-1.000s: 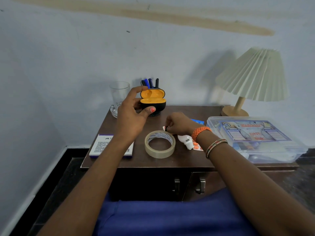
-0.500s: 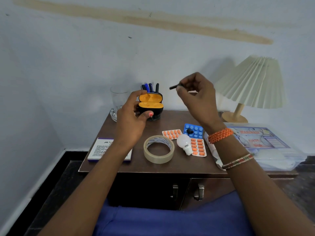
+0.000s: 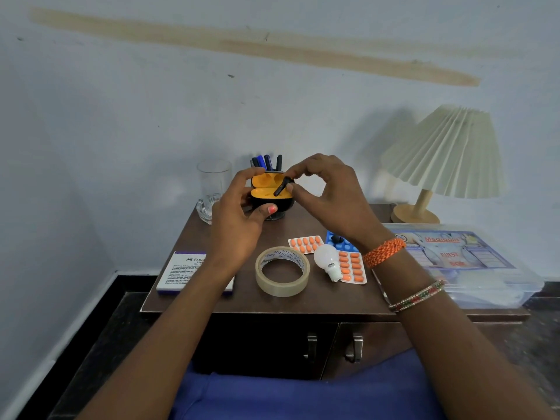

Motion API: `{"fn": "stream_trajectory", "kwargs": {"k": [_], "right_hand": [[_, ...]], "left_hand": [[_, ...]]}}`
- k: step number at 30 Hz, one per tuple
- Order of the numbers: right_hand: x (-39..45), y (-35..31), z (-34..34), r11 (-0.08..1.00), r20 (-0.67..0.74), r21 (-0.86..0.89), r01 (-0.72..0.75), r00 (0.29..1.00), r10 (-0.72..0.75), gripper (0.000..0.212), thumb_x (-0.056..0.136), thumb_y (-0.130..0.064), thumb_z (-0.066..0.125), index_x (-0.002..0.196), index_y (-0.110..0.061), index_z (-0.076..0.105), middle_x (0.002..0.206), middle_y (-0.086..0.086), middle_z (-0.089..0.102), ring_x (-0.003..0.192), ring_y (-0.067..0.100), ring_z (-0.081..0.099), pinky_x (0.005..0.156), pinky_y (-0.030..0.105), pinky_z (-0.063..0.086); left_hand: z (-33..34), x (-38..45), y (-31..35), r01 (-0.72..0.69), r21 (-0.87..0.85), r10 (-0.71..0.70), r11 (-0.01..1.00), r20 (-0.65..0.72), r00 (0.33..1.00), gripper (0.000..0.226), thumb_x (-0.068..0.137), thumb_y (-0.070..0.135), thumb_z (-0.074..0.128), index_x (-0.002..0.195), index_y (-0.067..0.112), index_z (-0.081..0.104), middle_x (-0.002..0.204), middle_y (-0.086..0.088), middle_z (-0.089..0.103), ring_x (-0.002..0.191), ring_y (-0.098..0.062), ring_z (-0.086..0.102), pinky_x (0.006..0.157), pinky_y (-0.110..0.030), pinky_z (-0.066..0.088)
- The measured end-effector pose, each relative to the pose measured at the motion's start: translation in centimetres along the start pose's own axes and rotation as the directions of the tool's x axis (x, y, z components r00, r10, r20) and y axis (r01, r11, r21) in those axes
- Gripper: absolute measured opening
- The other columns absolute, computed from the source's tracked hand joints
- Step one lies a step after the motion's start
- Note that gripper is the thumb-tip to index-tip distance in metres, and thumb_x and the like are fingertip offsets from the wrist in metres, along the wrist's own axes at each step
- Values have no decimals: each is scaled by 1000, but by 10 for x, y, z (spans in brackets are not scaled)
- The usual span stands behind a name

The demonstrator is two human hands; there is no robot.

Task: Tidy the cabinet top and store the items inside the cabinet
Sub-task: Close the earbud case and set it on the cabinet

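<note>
Earbud (image 3: 280,188), pinched in our right hand (image 3: 328,197) fingers, hovers over the open case (image 3: 270,194) our left hand (image 3: 239,219) grips, at twelve o'clock above the tabletop (image 3: 321,294). Misaligned, it could slip and drop.

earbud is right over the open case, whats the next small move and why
Probably lower the earbud into the case and let go. The right hand pinches it just above the orange inside, the left hand holds the case with its lid open, and the near slot looks free. A second earbud lies on the blue pill strip.
</note>
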State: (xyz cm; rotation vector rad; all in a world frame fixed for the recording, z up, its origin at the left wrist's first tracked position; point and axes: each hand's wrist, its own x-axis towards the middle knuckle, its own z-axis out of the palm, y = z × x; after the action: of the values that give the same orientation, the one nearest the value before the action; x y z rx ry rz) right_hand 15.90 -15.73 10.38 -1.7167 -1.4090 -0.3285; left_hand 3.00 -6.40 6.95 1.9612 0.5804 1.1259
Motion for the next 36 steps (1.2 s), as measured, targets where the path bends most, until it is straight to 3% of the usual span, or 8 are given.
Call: {"fn": "stream_trajectory", "kwargs": {"k": [3,8,14,21,27,31,34,36], "right_hand": [[0,0,-2,1000,-11,-2,-4,1000,4,13,87,-21,63,99,-17,68,97,-4,69,94,11,59,85,23,45],[1,0,-3,989,87,-125,85,993,-75,15,87,-17,64,102,-16,68,98,-2,69,85,7,59,76,9,39],[2,-6,1,986,125,-103,134,985,-121,18,86,-10,63,102,-11,71,97,4,70,88,15,61,79,25,49],[2,-4,6,994,177,-84,73,983,-57,26,87,1,58,105,-9,73,103,8,70,93,20,64,87,34,53],[-1,-5,8,1000,96,-3,16,995,-16,23,89,-1,56,106,-10,68,102,4,71,93,11,64,84,13,48],[0,-8,7,1000,46,-16,-10,999,11,37,79,14,45,96,-5,73,101,12,66,92,21,60,79,24,48],[2,-8,6,995,88,-65,-76,993,81,47,71,19,43,94,-8,73,107,10,61,99,20,52,75,21,39],[1,-6,4,991,121,-28,-127,984,130,50,70,20,41,94,-9,74,110,9,61,104,21,53,81,25,43]], "left_hand": [[-1,0,0,-5,3,5,1000,-7,1000,56,81,8,71,128,28,49,116,0,65,100,-9,60,75,5,39],[-2,-1,1,-25,24,25,999,7,1000,55,81,6,71,128,24,50,110,3,64,97,-7,58,75,9,35],[-1,-2,2,-33,36,32,999,9,999,54,81,6,70,128,24,51,110,3,64,99,-9,59,77,8,36],[0,-5,5,0,1,0,1000,-18,1000,53,80,4,71,125,25,53,99,8,63,86,4,58,71,8,36],[0,-4,5,10,-18,-11,1000,-48,999,52,80,5,71,123,29,52,102,6,65,93,-4,61,73,7,37],[1,-4,7,11,-14,-12,1000,-60,998,53,79,3,71,124,26,54,98,10,64,87,3,59,72,8,36],[1,-5,6,5,14,-4,1000,-47,999,54,79,2,71,126,24,55,103,6,66,92,-2,59,73,9,34],[1,-7,6,7,29,-6,1000,-35,999,55,80,2,70,128,23,55,108,3,67,95,-4,59,73,10,33]]}}
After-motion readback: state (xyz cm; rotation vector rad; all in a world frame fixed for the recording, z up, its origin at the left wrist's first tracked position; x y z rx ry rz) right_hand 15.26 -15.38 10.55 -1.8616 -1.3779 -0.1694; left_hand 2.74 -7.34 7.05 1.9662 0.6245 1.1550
